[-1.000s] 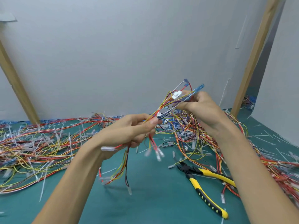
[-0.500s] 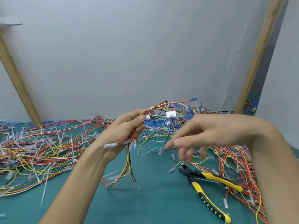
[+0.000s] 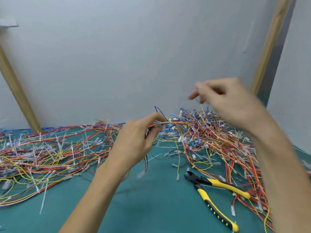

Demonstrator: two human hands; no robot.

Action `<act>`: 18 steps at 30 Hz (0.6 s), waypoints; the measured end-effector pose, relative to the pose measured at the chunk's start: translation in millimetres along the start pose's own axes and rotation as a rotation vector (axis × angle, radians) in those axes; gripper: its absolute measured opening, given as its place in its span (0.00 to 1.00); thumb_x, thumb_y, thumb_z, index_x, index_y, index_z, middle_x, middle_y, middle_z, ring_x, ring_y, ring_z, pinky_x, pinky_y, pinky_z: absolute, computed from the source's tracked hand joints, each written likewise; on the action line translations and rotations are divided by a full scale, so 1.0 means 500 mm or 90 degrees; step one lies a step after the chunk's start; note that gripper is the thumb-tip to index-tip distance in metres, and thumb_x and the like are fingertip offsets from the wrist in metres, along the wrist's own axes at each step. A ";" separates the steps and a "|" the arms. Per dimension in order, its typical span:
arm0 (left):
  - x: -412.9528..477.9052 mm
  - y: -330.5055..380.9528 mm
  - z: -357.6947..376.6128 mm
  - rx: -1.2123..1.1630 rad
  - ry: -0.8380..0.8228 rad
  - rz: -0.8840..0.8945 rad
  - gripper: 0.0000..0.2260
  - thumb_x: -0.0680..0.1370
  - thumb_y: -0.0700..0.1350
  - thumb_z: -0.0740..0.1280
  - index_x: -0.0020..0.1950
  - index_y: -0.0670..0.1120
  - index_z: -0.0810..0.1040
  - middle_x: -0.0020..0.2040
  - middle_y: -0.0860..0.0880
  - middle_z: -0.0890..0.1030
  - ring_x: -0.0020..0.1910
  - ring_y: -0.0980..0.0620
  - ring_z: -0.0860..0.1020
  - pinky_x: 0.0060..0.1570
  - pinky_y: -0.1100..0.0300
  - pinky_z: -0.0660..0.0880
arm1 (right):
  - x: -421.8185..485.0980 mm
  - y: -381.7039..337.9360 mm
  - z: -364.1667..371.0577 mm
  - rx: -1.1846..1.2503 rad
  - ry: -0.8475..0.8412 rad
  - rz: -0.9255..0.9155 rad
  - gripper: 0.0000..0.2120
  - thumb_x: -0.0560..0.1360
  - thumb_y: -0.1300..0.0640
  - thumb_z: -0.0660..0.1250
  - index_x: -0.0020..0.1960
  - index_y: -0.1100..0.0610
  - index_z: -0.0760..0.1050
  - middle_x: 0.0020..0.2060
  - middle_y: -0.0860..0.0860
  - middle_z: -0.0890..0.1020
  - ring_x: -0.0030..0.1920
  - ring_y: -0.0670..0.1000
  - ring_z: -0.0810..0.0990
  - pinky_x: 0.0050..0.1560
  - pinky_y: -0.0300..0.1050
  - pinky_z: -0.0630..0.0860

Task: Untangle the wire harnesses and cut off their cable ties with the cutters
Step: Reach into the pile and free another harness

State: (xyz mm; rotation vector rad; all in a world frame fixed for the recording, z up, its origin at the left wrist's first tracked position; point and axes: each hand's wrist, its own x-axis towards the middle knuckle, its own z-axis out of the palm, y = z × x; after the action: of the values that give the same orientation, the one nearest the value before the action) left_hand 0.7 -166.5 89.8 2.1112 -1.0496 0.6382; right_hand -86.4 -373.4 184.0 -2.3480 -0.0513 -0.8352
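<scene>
Two hands: the left hand (image 3: pixel 134 142) at centre, the right hand (image 3: pixel 232 101) at upper right. One wire bundle (image 3: pixel 170 122) is in the left hand. One pair of cutters (image 3: pixel 197 182), with two yellow-and-black handles, lies at lower right on the one bench (image 3: pixel 151 207). The wire harnesses lie in two heaps, a left heap (image 3: pixel 50 153) and a right heap (image 3: pixel 218 137). Their wires and the loose white cable ties (image 3: pixel 43 200) are too many to count. There are two wooden posts, a left post (image 3: pixel 16 91) and a right post (image 3: pixel 269 42).

Right hand (image 3: pixel 230 105) blurred, grip unclear; wire pile (image 3: pixel 50 153) cut off at L edge.
</scene>
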 end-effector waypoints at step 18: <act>-0.013 -0.026 0.023 0.047 0.096 0.036 0.05 0.80 0.53 0.66 0.53 0.57 0.81 0.35 0.62 0.79 0.28 0.64 0.71 0.32 0.61 0.69 | 0.020 0.093 0.073 -0.083 -0.237 -0.058 0.05 0.70 0.48 0.78 0.44 0.44 0.84 0.37 0.40 0.84 0.39 0.41 0.78 0.39 0.31 0.70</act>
State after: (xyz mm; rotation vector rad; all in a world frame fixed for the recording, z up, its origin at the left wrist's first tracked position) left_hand 9.1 -166.2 73.2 2.0656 -1.0189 0.8616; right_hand -47.4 -391.0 142.1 -2.6141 -0.2691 -0.4432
